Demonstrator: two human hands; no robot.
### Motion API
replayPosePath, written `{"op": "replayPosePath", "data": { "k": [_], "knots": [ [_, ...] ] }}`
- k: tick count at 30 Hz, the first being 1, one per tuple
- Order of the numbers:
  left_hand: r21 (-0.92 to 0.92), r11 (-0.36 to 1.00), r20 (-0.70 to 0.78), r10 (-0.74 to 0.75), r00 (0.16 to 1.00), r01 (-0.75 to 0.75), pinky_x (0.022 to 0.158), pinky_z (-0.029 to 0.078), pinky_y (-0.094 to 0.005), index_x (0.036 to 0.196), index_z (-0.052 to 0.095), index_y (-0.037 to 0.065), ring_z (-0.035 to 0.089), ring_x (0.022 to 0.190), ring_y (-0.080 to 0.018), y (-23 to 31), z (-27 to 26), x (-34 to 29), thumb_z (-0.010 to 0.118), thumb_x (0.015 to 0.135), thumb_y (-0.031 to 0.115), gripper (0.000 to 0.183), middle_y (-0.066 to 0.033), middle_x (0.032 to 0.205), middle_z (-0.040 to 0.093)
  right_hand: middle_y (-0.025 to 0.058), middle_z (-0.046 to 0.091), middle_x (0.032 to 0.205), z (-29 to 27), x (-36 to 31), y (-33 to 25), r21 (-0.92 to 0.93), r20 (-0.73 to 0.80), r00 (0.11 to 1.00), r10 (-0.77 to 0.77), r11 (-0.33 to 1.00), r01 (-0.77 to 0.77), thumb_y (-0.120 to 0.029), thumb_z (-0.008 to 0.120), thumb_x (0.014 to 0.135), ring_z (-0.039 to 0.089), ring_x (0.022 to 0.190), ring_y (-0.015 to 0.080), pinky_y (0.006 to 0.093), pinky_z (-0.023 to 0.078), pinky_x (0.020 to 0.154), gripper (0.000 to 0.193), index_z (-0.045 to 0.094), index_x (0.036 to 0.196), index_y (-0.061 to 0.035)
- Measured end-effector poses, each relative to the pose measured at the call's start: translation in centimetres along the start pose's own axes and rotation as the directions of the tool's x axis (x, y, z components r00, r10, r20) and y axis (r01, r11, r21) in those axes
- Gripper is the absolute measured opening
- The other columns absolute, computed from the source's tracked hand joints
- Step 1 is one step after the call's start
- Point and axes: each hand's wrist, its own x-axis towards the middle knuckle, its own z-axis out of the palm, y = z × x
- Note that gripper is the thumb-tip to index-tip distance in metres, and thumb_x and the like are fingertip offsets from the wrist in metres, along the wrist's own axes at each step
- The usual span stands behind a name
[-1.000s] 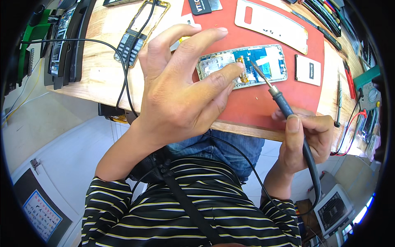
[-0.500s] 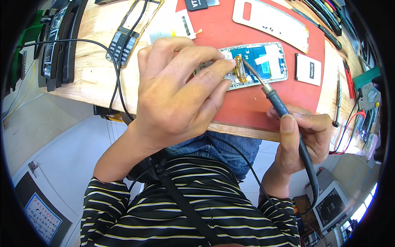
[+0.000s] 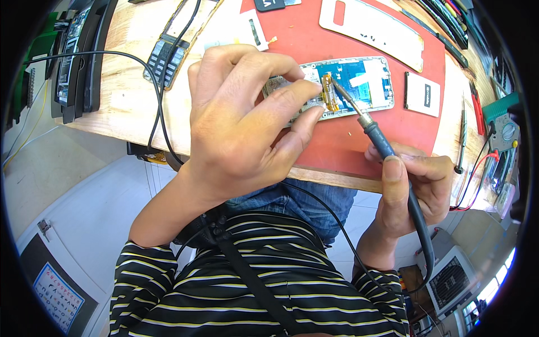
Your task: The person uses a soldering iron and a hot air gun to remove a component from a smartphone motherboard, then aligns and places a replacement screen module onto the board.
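Phone [image 3: 351, 84] lies flat on the red mat [image 3: 348, 151] over the desk [image 3: 140, 109], at 1 o'clock from the middle of the view, its insides bared. The left hand [image 3: 241, 118] comes in from 8 o'clock, its thumb and first finger slightly apart beside the orange ribbon cable [image 3: 330, 92]; whether they pinch anything, I cannot tell. From 5 o'clock the right hand [image 3: 396, 196] grips a soldering iron [image 3: 379, 137] like a pen, its tip at the ribbon's 2 o'clock edge; contact is too small to judge. As for progress, the opening up looks done: a white back cover [image 3: 382, 36] sits apart at 1 o'clock from the phone, and a battery [image 3: 422, 96] at 3 o'clock. Work at the ribbon appears unfinished, with iron and fingers both there, and the phone is not yet closed up
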Motion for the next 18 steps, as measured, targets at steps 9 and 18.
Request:
{"op": "replayPosePath", "data": {
  "k": [9,18],
  "knots": [
    [-0.003,1.000,0.018,-0.012,1.000,0.012,0.085,0.048,-0.0373,0.099,0.080,0.009,0.058,0.097,-0.0273,0.54,-0.14,-0.02,0.086,0.067,0.008,0.032,-0.0066,0.100,0.070,0.0244,0.073,0.093,0.08,-0.01,0.05,0.000,-0.015,1.000,-0.016,1.000,0.016,0.009,0.076,0.086,0.073,0.085,0.0223,0.0335,0.061,0.078,0.027,0.055,0.102,0.0019],
    [-0.003,1.000,0.030,-0.014,0.999,0.014,0.085,0.048,-0.0375,0.099,0.080,0.010,0.059,0.096,-0.0273,0.67,-0.26,0.02,0.087,0.066,0.010,0.033,-0.0062,0.101,0.071,0.0241,0.073,0.094,0.06,0.04,0.06,0.024,-0.015,1.000,-0.013,1.000,0.013,0.007,0.078,0.086,0.073,0.084,0.0216,0.0317,0.061,0.076,0.028,0.056,0.101,0.0017]
  ]
}}
